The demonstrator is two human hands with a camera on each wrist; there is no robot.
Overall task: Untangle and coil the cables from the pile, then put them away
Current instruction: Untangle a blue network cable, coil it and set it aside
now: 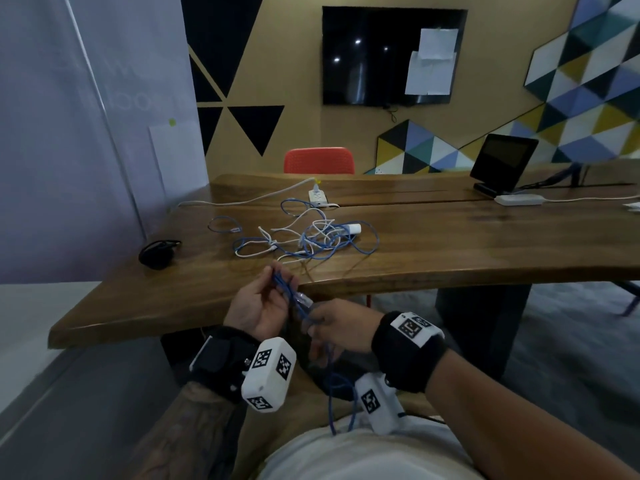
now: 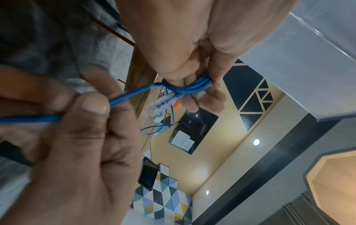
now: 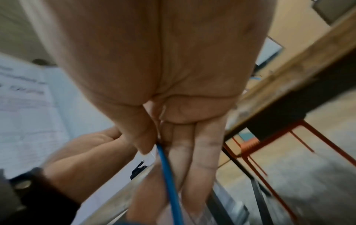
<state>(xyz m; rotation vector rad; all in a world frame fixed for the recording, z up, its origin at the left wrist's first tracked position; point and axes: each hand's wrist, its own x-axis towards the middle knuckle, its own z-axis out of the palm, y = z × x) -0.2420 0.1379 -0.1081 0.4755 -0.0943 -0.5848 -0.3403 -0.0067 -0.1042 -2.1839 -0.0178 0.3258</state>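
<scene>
A blue network cable (image 1: 330, 382) runs between both hands in front of the table's near edge, and its slack hangs down to my lap. My left hand (image 1: 281, 277) holds several loops of it wound round the fingers (image 2: 210, 97). The cable's clear plug (image 2: 158, 106) sticks out below those loops. My right hand (image 1: 313, 325) pinches the cable (image 3: 169, 175) between thumb and fingers just beside the left hand. On the wooden table (image 1: 450, 244) lies the pile of tangled blue and white cables (image 1: 304, 237).
A coiled black cable (image 1: 156, 254) lies at the table's left end. A white power strip (image 1: 317, 196) sits behind the pile, a white adapter (image 1: 518, 199) and a dark standing screen (image 1: 502, 161) at the far right. An orange chair (image 1: 318, 161) stands behind the table.
</scene>
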